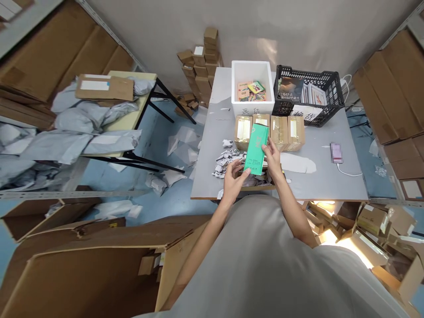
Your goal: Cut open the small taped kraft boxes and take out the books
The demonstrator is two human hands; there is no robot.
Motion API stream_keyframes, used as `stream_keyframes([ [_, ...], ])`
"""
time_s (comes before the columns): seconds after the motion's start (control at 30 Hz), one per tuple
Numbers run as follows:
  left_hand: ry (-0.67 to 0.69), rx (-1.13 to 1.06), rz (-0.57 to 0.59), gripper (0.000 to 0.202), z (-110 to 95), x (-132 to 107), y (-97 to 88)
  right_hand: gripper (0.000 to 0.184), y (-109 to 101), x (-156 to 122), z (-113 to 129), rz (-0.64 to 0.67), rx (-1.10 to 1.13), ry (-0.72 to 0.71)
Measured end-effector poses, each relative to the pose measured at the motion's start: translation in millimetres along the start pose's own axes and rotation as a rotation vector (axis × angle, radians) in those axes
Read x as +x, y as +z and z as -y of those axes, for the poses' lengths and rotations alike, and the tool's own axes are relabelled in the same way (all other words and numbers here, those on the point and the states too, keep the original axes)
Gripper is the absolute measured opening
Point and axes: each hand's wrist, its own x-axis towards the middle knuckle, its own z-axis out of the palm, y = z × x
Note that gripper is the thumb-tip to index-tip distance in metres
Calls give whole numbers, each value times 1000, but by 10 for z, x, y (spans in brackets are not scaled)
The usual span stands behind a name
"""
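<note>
A flat green box [256,150] with small print is held up between my two hands above the near edge of the table. My left hand [233,180] grips its lower left corner, thumb on the front face. On its right edge, my right hand [273,158] has the thumb in front and the fingers behind. Beneath the green box lies an open carton [260,187], mostly hidden, with crumpled grey material inside. Crumpled paper scraps [225,162] are heaped to the left of it. Several taped brown cartons [287,132] stand in a row just behind.
On the grey table [212,132] stand a white foam bin [253,107] and a black crate [323,117] of books. A phone [336,152] with a cable lies at the right. Left is a side table [145,95] with grey parcels; a large open carton [99,254] sits near me.
</note>
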Motion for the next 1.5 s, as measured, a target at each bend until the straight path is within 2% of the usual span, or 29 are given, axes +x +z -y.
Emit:
stream_keyframes([
  [0.07, -155, -115, 73, 76, 21, 43, -49, 103, -25, -21, 2, 9, 3, 15],
  [0.13, -242, -183, 162, 72, 45, 78, -85, 100, -24, -45, 16, 29, 6, 16],
  [0.2, -256, -206, 196, 68, 67, 97, -97, 96, -7, -59, 39, 62, 10, 10],
  [0.27, -237, -188, 160, 70, 81, 101, -82, 89, 10, -54, 59, 95, 10, 1],
  [0.37, -104, -36, 20, 72, 69, 81, -23, 78, 26, -15, 46, 115, 0, 0],
  [0.43, 83, 159, -98, 70, 33, 45, 25, 71, 46, 16, -9, 105, 12, 45],
  [0.5, 281, 374, -167, 71, -12, -9, 69, 64, 87, 36, -87, 82, 46, 111],
  [0.6, 425, 593, -136, 70, -60, -96, 107, 60, 160, 30, -187, 31, 85, 159],
  [0.7, 420, 633, -96, 62, -66, -131, 99, 61, 175, -7, -191, 15, 103, 175],
  [0.8, 315, 439, -99, 63, -44, -86, 59, 65, 108, -39, -107, 65, 114, 178],
  [0.9, 48, 26, -31, 68, 2, 7, 18, 72, 32, -28, -23, 80, 104, 86],
  [1.0, -209, -305, 68, 62, 70, 93, -11, 88, 15, 10, 0, 66, 87, 41],
  [1.13, -417, -455, 186, 57, 158, 153, -33, 102, 56, 19, -22, 131, 102, 83],
  [1.23, -489, -496, 243, 65, 203, 161, -40, 108, 73, -6, -20, 138, 100, 73],
  [1.33, -522, -532, 249, 71, 224, 155, -43, 108, 76, -21, 0, 140, 60, 19],
  [1.5, -511, -498, 246, 74, 208, 146, -60, 102, 99, -29, 43, 165, 26, -58],
])
